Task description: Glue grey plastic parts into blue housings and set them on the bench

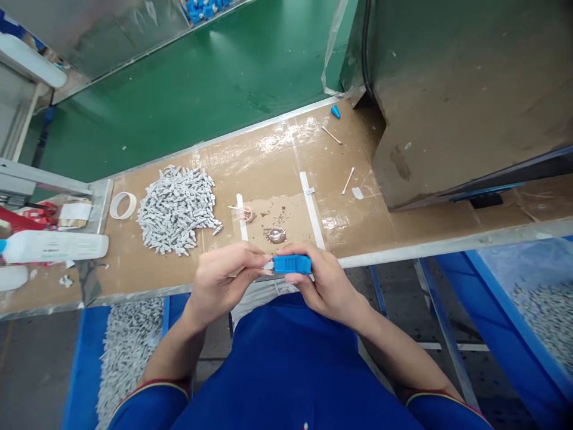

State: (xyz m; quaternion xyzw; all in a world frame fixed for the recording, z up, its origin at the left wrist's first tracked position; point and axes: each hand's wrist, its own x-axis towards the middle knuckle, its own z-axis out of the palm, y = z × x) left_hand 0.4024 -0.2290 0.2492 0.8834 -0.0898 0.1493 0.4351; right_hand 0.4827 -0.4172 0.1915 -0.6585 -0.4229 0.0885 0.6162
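My right hand [324, 276] grips a blue plastic block-shaped part [292, 264] with ridges on its face, just over the front edge of the bench. From the left, my left hand [230, 272] pinches a small grey plastic piece [269, 265] against the end of the blue part; whether it goes inside cannot be seen. Just beyond my hands, a smear of brownish paste [276, 235] lies on the bench covering. A cotton swab [239, 208] rests by a small clear round dish [246, 214]. A large pile of small grey pieces [178, 206] is to the left.
A roll of tape [122, 205] and a white bottle [58, 245] stand left on the bench. A green conveyor belt [215, 77] runs behind. A large metal housing [456, 89] blocks the right. Blue bins [492, 310] with grey pieces sit below.
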